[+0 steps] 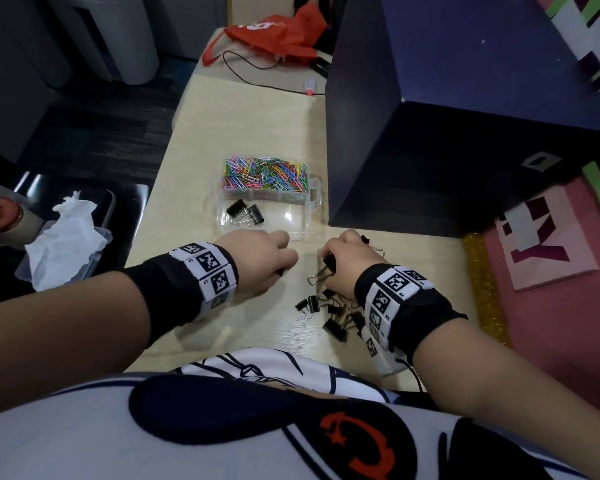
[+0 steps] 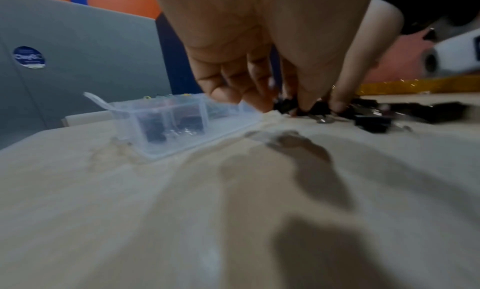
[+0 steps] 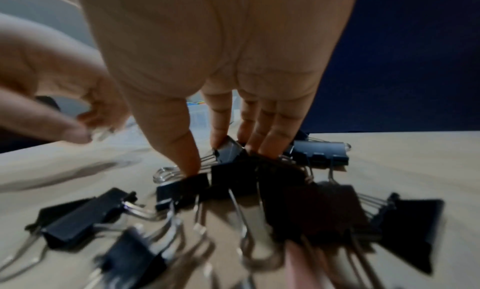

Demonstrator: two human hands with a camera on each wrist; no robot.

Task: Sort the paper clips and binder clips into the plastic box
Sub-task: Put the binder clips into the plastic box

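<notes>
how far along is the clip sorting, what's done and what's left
Done: the coloured paper clips fill the far compartment of the plastic box, and two binder clips lie in the near one. In hand: the right hand pinches a binder clip. Left: the loose pile on the table.

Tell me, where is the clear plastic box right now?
In the head view, the plastic box sits mid-table, just beyond the left hand, left of the dark blue box.
</notes>
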